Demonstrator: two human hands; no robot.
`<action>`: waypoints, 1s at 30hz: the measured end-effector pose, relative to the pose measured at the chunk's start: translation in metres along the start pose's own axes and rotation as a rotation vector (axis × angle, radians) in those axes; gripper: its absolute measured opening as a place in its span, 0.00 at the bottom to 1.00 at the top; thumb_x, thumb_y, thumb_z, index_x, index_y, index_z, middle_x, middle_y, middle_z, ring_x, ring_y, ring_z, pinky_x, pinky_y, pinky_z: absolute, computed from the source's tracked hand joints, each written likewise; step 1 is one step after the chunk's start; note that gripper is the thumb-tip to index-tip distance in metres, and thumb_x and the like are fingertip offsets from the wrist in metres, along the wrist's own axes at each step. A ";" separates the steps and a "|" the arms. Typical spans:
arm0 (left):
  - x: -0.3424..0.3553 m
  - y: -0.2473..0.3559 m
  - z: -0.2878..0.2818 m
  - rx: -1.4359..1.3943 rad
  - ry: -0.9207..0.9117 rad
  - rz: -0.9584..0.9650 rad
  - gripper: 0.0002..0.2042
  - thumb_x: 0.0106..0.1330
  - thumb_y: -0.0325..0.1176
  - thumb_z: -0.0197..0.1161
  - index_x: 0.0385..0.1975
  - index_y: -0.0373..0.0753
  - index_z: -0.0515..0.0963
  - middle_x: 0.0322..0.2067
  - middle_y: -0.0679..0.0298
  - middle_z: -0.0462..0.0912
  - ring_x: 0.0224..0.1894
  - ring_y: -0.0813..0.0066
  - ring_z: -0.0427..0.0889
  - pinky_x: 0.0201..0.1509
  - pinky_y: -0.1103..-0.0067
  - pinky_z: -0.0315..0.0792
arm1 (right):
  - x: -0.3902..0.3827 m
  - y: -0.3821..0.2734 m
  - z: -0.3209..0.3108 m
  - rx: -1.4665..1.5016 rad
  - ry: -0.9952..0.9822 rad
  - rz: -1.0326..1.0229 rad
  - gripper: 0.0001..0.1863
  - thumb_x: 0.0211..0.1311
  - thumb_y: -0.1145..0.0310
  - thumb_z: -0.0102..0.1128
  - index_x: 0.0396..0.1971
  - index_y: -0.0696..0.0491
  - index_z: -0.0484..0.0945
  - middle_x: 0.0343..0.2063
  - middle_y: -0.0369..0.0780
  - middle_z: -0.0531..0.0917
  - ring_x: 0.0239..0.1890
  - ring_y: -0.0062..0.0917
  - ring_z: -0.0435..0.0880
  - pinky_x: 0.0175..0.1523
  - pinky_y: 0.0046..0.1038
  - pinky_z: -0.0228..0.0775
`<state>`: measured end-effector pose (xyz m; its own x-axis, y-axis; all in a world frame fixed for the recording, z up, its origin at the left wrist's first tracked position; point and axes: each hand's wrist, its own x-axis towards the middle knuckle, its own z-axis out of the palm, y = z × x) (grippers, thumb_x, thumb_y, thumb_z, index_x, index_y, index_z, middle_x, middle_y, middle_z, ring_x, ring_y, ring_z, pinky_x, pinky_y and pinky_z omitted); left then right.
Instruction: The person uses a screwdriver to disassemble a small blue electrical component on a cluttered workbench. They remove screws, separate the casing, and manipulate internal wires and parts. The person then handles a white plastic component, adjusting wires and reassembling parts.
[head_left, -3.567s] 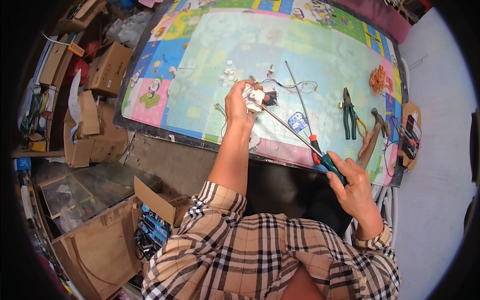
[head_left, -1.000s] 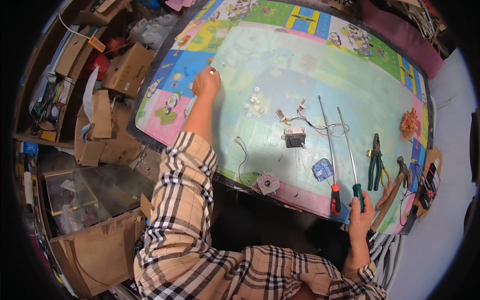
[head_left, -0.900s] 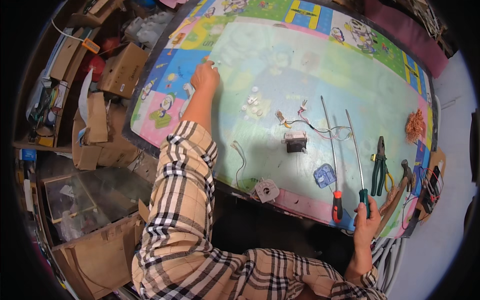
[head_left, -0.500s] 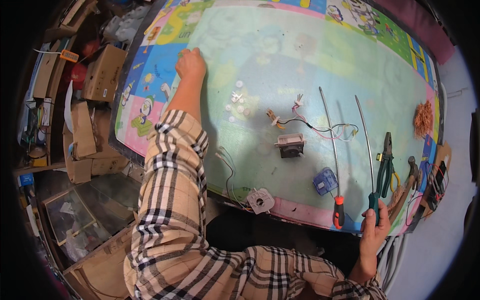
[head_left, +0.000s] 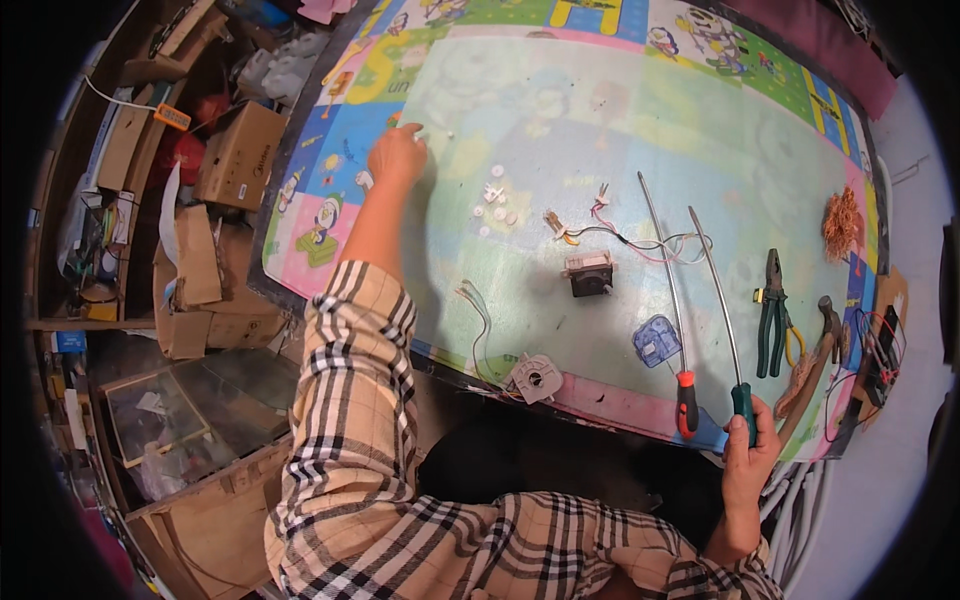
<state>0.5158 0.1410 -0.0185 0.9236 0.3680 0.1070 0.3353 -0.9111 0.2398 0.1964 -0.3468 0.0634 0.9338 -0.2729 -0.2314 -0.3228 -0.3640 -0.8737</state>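
A big play mat [head_left: 700, 110] with bright cartoon borders covered the table, and cardboard boxes [head_left: 240, 150] were stacked along the shelves off to the person's left. The person leaned over it in a checked shirt, the left arm stretched far out across the mat. The left hand [head_left: 397, 157] lay near the far left corner, fingertips [head_left: 414, 130] pinched together at a tiny white piece [head_left: 447, 133] that I could barely make out; whether it was gripped or only touched I could not tell. The right hand [head_left: 750, 462] was down at the near edge, curled around the green handle of a long screwdriver [head_left: 722, 310] whose shaft lay flat on the mat. A second long screwdriver with a red handle [head_left: 668, 290] lay just beside it, untouched. Pliers [head_left: 771, 315] and a hammer [head_left: 815, 355] rested further right. In the middle sat a small dark block [head_left: 588, 275] with coloured wires [head_left: 640, 240] trailing from it, a round white part [head_left: 534, 378] lay near the front edge, and a scatter of little white bits [head_left: 495, 200] sat between. As I judged it, the taking apart looked largely done, with pieces spread out loose, and sorting or refitting those small bits seemed the part left.
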 end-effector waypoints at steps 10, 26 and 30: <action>-0.013 0.026 0.020 0.085 -0.173 0.107 0.12 0.57 0.35 0.58 0.40 0.50 0.84 0.38 0.56 0.84 0.42 0.56 0.82 0.48 0.67 0.75 | -0.005 -0.007 0.000 0.005 0.008 0.030 0.14 0.65 0.70 0.55 0.46 0.61 0.75 0.32 0.32 0.77 0.33 0.13 0.70 0.40 0.16 0.63; -0.013 0.008 0.026 0.045 0.027 0.085 0.15 0.59 0.34 0.55 0.44 0.49 0.82 0.39 0.53 0.84 0.43 0.55 0.83 0.49 0.66 0.75 | -0.012 -0.011 0.007 -0.067 -0.008 -0.061 0.14 0.62 0.69 0.58 0.44 0.62 0.76 0.30 0.36 0.80 0.33 0.18 0.74 0.42 0.21 0.67; -0.012 0.021 0.029 0.186 -0.061 0.167 0.15 0.54 0.31 0.56 0.41 0.47 0.83 0.34 0.53 0.84 0.40 0.54 0.83 0.45 0.65 0.76 | -0.011 -0.012 0.007 -0.055 -0.016 -0.035 0.14 0.62 0.70 0.58 0.44 0.62 0.76 0.30 0.36 0.80 0.33 0.17 0.75 0.42 0.21 0.68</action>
<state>0.5171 0.1116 -0.0423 0.9767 0.2026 0.0705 0.2001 -0.9789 0.0411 0.1909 -0.3328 0.0736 0.9470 -0.2448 -0.2079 -0.2971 -0.4221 -0.8565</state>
